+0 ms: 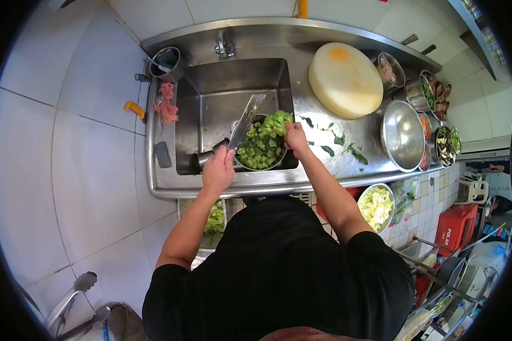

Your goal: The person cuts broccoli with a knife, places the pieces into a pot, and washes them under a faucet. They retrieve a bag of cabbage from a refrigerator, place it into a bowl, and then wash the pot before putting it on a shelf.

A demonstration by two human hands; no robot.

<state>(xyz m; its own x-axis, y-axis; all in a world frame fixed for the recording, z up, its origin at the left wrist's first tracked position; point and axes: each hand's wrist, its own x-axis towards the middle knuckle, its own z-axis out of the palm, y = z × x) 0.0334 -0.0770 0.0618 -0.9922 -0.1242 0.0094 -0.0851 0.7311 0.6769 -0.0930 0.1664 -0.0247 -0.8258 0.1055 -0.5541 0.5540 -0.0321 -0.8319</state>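
My left hand (218, 169) is closed round the handle end of a wide-bladed knife (246, 121), its blade tilted up over the sink (188, 85). My right hand (295, 138) grips a head of broccoli (277, 123) at the sink's right side, close to the blade. Below them a round metal bowl full of cut green pieces (260, 150) sits in the sink. Loose green leaves (339, 139) lie on the steel counter just right of my right hand.
A thick round cutting board (345, 80) lies on the counter. An empty metal bowl (403, 136) and several filled containers stand at the right. A faucet (224, 45) is behind the sink. Below the counter is a bowl of pale cut vegetables (376, 208).
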